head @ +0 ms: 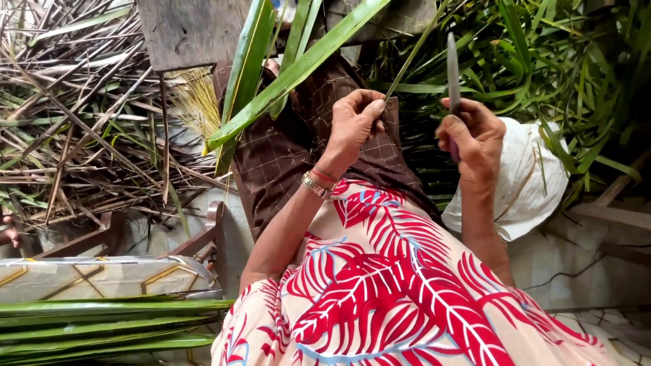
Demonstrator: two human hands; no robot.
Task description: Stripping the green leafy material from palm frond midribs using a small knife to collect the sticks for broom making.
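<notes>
My left hand (354, 125) pinches the lower end of a thin green leaf strip (413, 51) that runs up and to the right. My right hand (475, 139) grips a knife (452, 64) with its grey blade pointing straight up, just right of the strip. Both hands hover over my lap, which is covered by a brown checked cloth (285, 159). Long broad green leaves (298, 68) lie across my lap, slanting up to the right.
Dry brown stalks (74, 122) pile at the left. Fresh green leaves (556, 61) heap at the upper right, beside a white sack (532, 183). A bundle of cut green leaves (102, 329) lies at the lower left by a patterned cushion (102, 278).
</notes>
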